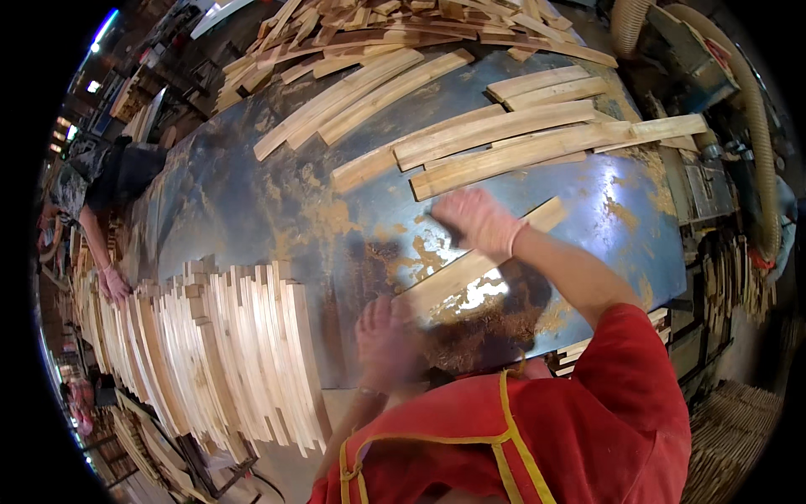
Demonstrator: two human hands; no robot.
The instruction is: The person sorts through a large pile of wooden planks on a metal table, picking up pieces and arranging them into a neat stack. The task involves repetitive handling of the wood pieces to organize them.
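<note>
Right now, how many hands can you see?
3: left hand by the plank, right hand over the table, a co-worker's hand at the strips. Others may be hidden.

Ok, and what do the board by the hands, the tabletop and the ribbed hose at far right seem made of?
Board: wood, apparently unvarnished; pale tan, little gloss. Tabletop: probably sheet metal, worn smooth; blue-grey with bright glare, though a coating is possible. Hose: likely flexible plastic, dull beige; ribbed and curving.
</note>
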